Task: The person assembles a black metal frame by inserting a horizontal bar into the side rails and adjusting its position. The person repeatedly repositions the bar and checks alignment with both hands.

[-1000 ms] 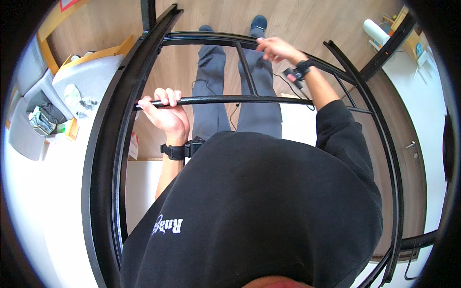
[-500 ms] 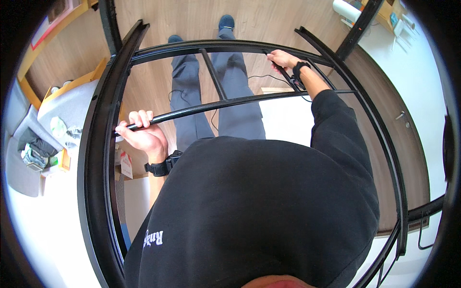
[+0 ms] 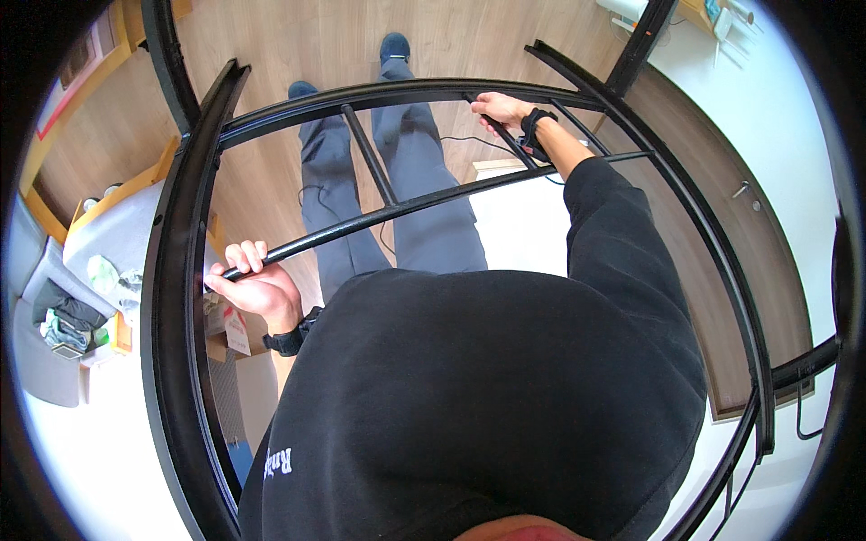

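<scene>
A large black metal frame (image 3: pixel 176 298) with crossbars surrounds me at waist height. My left hand (image 3: pixel 253 281) is closed around a thin black crossbar (image 3: pixel 406 206) near the frame's left rail. My right hand (image 3: pixel 502 110) reaches forward and grips another black bar at the frame's far right part, next to the curved front rail (image 3: pixel 397 92). Both wrists carry black bands. Below the frame I see my grey trousers (image 3: pixel 424 198) and dark blue shoes (image 3: pixel 393 45) on the wooden floor.
A grey table (image 3: pixel 108 243) with crumpled items and a dark cloth stands at the left. A white surface (image 3: pixel 532 225) lies on the floor under the frame's right part. A black cable (image 3: pixel 460 142) runs across the wooden floor. A black post (image 3: pixel 642 45) rises at the upper right.
The frame has swung: its left rail is now nearer and lower in view. My left hand has moved down and left along with the crossbar, still gripping. My right hand keeps its hold farther ahead.
</scene>
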A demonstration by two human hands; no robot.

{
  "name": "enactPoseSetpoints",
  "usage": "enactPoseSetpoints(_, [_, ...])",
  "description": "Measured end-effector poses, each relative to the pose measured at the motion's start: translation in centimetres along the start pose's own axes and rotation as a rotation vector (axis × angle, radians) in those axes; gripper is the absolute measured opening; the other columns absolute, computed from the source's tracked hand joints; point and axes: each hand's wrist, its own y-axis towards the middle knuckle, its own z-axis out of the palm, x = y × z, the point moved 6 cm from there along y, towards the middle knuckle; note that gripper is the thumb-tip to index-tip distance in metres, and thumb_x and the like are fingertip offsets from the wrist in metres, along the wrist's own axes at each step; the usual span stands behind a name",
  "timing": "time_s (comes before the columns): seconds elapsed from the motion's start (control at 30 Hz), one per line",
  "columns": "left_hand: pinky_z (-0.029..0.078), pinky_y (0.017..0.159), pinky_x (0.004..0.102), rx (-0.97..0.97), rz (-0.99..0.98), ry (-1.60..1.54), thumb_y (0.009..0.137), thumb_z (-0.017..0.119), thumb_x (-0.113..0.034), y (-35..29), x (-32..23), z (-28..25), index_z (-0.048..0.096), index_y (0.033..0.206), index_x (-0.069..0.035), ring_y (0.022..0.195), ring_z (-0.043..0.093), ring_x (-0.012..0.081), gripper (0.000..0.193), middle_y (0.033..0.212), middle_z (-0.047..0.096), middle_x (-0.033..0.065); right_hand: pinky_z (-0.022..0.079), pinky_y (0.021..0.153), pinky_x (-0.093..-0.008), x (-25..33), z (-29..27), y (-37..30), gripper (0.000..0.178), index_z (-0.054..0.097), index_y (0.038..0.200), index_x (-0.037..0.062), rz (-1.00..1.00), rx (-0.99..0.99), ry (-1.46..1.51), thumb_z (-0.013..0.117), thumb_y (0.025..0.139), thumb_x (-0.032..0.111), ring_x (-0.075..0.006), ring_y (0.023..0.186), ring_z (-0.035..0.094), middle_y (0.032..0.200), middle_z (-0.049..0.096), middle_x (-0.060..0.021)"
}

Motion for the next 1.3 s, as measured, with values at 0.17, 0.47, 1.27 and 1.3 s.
enactPoseSetpoints(0.17, [0.038, 0.067, 0.0322, 0.008, -0.004, 0.005, 0.113, 0.047, -0.048, -0.1, 0.2, -0.3, 0.053, 0.096, -0.021, 0.065, 0.039, 0.0122, 0.032, 0.074, 0.037, -0.0022, 0.05, 0.057, -0.0369, 0.1, -0.4, 0.4, 0.021, 0.053, 0.105, 0.0102, -0.004, -0.05, -0.153, 0.05, 0.109, 0.03, -0.013, 0.064, 0.057, 0.075, 0.054, 0.0024])
enactPoseSetpoints(0.47, [0.041, 0.077, 0.0364, 0.034, -0.024, 0.038, 0.114, 0.041, -0.049, -0.3, 0.1, -0.3, 0.052, 0.096, -0.021, 0.071, 0.042, 0.0148, 0.035, 0.079, 0.04, -0.0016, 0.051, 0.057, -0.0363, -0.1, -0.6, 1.4, 0.022, 0.058, 0.107, 0.0088, -0.018, -0.046, -0.122, 0.053, 0.109, 0.03, -0.0137, 0.065, 0.059, 0.075, 0.058, 0.0017])
enactPoseSetpoints(1.27, [0.04, 0.071, 0.035, 0.004, 0.022, 0.07, 0.114, 0.041, -0.052, -0.2, 0.1, -0.4, 0.049, 0.098, -0.021, 0.067, 0.042, 0.0136, 0.035, 0.077, 0.043, -0.0007, 0.059, 0.08, -0.0471, 6.0, -1.6, 1.5, 0.045, 0.071, 0.114, -0.0012, -0.148, -0.081, -1.034, 0.055, 0.106, 0.041, -0.0291, 0.092, 0.074, 0.102, 0.077, -0.0166])
enactPoseSetpoints(1.3, [0.041, 0.07, 0.0349, -0.012, 0.031, 0.083, 0.114, 0.041, -0.051, -0.2, 0.1, -0.4, 0.05, 0.098, -0.022, 0.066, 0.042, 0.0137, 0.034, 0.077, 0.043, -0.0007, 0.058, 0.082, -0.0505, 8.2, -0.9, 1.0, 0.049, 0.073, 0.106, -0.0047, -0.32, -0.121, -1.167, 0.054, 0.105, 0.041, -0.0326, 0.092, 0.073, 0.1, 0.076, -0.0202])
